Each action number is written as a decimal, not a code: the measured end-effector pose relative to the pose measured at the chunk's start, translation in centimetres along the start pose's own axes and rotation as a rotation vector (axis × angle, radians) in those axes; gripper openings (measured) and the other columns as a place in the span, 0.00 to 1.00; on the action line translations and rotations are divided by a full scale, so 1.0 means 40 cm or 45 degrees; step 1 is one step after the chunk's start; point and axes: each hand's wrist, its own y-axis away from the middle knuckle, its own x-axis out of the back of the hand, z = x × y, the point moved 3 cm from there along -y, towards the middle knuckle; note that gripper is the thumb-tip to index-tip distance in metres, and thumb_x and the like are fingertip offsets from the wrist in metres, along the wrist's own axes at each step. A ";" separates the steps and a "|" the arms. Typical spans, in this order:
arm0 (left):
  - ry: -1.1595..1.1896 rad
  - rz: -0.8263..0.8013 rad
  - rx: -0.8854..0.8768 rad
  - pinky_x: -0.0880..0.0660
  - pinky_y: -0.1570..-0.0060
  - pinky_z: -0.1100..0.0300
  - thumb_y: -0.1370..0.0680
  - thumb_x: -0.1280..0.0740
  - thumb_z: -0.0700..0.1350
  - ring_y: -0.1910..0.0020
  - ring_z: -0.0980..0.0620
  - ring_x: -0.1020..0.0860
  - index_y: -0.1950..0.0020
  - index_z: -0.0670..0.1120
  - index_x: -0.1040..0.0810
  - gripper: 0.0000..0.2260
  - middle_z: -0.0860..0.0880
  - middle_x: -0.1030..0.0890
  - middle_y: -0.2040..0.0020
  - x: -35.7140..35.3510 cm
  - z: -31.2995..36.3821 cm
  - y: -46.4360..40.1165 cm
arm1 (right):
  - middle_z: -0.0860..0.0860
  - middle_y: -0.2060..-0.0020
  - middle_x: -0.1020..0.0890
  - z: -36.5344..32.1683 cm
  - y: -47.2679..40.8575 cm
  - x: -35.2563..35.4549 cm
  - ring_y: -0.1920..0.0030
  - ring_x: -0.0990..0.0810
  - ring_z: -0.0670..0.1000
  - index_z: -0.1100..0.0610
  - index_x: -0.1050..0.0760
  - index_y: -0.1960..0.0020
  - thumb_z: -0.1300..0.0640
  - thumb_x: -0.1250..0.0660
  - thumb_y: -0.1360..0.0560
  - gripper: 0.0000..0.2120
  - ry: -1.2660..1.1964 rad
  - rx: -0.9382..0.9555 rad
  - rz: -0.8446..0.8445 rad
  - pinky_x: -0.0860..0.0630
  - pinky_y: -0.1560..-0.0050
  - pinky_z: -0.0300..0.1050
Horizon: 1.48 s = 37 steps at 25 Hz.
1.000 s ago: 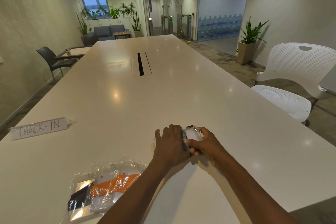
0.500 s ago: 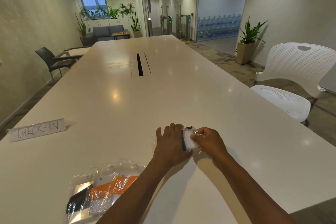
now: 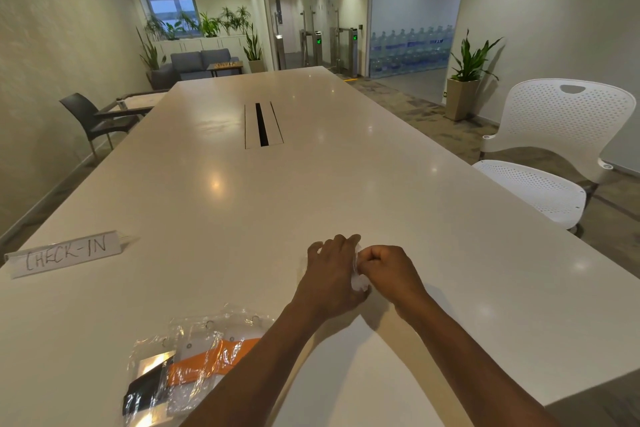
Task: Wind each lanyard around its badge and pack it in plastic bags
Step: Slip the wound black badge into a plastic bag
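Head view: left hand (image 3: 330,276), fingers flat, pins thin clear plastic bag (image 3: 303,267) to long white table (image 3: 242,236), steadying it; right hand (image 3: 389,270), curled, pinches white badge (image 3: 357,280) beside, apparently feeding it inside.

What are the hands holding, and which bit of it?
The right hand pinches the badge by its right edge. The left hand presses flat on it and hides most of it.

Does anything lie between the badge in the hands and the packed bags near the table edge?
No object does. The right hand pinches the badge beside the left hand; only bare table and the left forearm separate it from the packed bags.
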 end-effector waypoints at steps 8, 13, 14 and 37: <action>0.293 0.030 -0.061 0.34 0.33 0.48 0.27 0.29 0.54 0.39 0.51 0.27 0.21 0.46 0.42 0.38 0.50 0.25 0.39 0.052 -0.023 -0.003 | 0.43 0.54 0.19 -0.038 -0.001 0.046 0.58 0.22 0.39 0.47 0.18 0.53 0.63 0.34 0.23 0.11 0.167 0.465 0.003 0.30 0.58 0.27; 0.704 -0.011 -0.078 0.27 0.36 0.56 0.26 0.28 0.49 0.40 0.53 0.23 0.19 0.53 0.49 0.42 0.52 0.22 0.39 0.090 -0.031 -0.012 | 0.39 0.41 0.24 -0.045 -0.020 0.078 0.53 0.24 0.41 0.41 0.19 0.53 0.62 0.27 0.28 0.15 0.283 0.589 -0.216 0.30 0.57 0.32; 0.776 -0.015 -0.084 0.27 0.38 0.60 0.26 0.28 0.49 0.42 0.55 0.22 0.19 0.53 0.49 0.42 0.55 0.22 0.41 0.092 -0.035 -0.012 | 0.39 0.43 0.22 -0.047 -0.024 0.080 0.52 0.23 0.41 0.42 0.19 0.56 0.61 0.26 0.29 0.13 0.251 0.597 -0.227 0.29 0.57 0.34; 1.352 0.338 0.571 0.19 0.61 0.61 0.22 0.30 0.44 0.61 0.50 0.17 0.54 0.44 0.17 0.05 0.49 0.15 0.60 0.060 -0.107 0.019 | 0.48 0.66 0.17 -0.035 -0.040 0.089 0.63 0.19 0.48 0.50 0.24 0.46 0.58 0.25 0.29 0.14 -0.220 0.364 0.312 0.22 0.60 0.38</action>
